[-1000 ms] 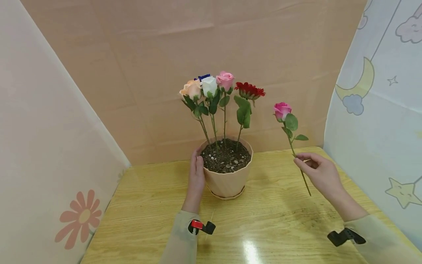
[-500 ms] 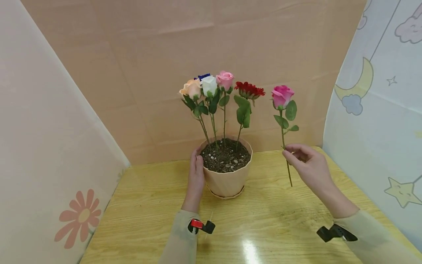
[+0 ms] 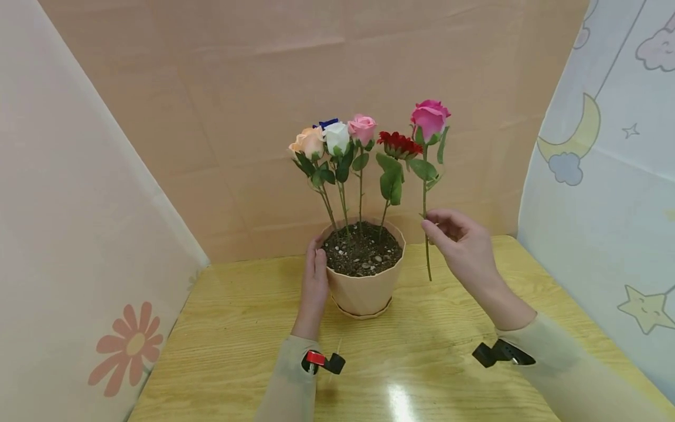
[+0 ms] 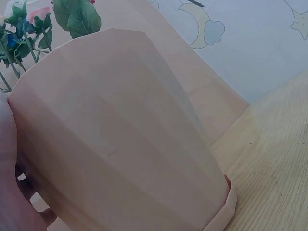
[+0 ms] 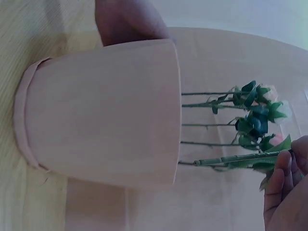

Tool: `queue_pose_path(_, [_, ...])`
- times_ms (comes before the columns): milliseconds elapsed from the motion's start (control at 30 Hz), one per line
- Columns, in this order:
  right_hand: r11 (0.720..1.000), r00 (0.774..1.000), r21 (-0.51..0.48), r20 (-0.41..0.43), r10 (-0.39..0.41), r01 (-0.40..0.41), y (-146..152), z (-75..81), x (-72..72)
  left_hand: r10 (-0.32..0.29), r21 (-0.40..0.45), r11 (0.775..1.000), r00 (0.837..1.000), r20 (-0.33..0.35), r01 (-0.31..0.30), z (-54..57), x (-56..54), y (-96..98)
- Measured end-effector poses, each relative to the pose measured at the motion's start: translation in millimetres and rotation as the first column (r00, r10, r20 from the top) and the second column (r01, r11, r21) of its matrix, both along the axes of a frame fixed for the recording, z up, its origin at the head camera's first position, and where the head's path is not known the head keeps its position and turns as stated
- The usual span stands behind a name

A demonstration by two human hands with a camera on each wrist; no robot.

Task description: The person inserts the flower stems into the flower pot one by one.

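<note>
My right hand (image 3: 466,249) pinches the stem of a bright pink rose (image 3: 430,120) between thumb and fingers. The rose stands upright right of the flowerpot (image 3: 364,293), its lower stem end hanging free above the table. In the right wrist view, the cut end of the held stem (image 5: 226,159) points towards the pot rim. My left hand (image 3: 313,287) rests along the pot's left side, thumb near the rim and other fingers partly hidden. Dark soil (image 3: 361,252) with pebbles fills the pot. A peach rose (image 3: 307,143), white rose (image 3: 336,138), light pink rose (image 3: 362,129) and red daisy-like flower (image 3: 399,145) stand in it.
A blue flower (image 3: 327,123) shows partly behind the white rose. The pot sits on a saucer (image 3: 364,316) on the wooden table (image 3: 237,328). Beige cloth (image 3: 237,146) hangs behind. Printed cloths border the left (image 3: 63,234) and right (image 3: 596,234) sides.
My right hand has moved left and upward with the pink rose, bringing it closer to the pot. The rose has turned from tilted to upright. My left hand stays on the pot.
</note>
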State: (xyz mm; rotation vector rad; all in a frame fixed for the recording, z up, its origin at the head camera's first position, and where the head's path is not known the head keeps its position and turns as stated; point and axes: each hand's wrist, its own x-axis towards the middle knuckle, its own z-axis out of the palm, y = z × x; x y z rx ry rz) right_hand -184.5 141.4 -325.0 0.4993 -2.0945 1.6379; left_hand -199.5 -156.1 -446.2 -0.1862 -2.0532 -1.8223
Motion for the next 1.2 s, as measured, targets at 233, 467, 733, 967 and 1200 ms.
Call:
queue_pose_path(233, [0.999, 0.998, -0.036, -0.054, 0.026, -0.028, -31, 11.4, -9.3, -0.006, 0.018, 1.000, 1.000, 0.000, 0.006, -1.1, -1.0, -0.6])
queue_pose_path(467, [0.999, 0.998, -0.026, -0.065, 0.024, -0.026, -54, 12.1, -22.1, 0.003, 0.021, 1.000, 1.000, 0.007, -0.003, -1.3, -3.2, -0.5])
queue_pose_path(733, [0.998, 0.996, 0.051, -0.086, -0.020, 0.025, -77, 3.6, -36.9, 0.003, 0.026, 1.000, 1.000, 0.012, -0.003, -3.6, -3.6, -0.7])
queue_pose_path(967, [0.998, 0.997, 0.064, -0.076, -0.015, 0.020, -91, -3.0, -47.1, -0.001, 0.022, 1.000, 1.000, 0.005, 0.001, -2.1, -2.4, 0.5])
queue_pose_path(1200, [0.995, 0.999, 0.098, -0.047, -0.012, 0.017, -102, -11.8, -53.2, -0.002, 0.008, 1.000, 1.000, 0.005, 0.002, -1.6, -1.0, 0.2])
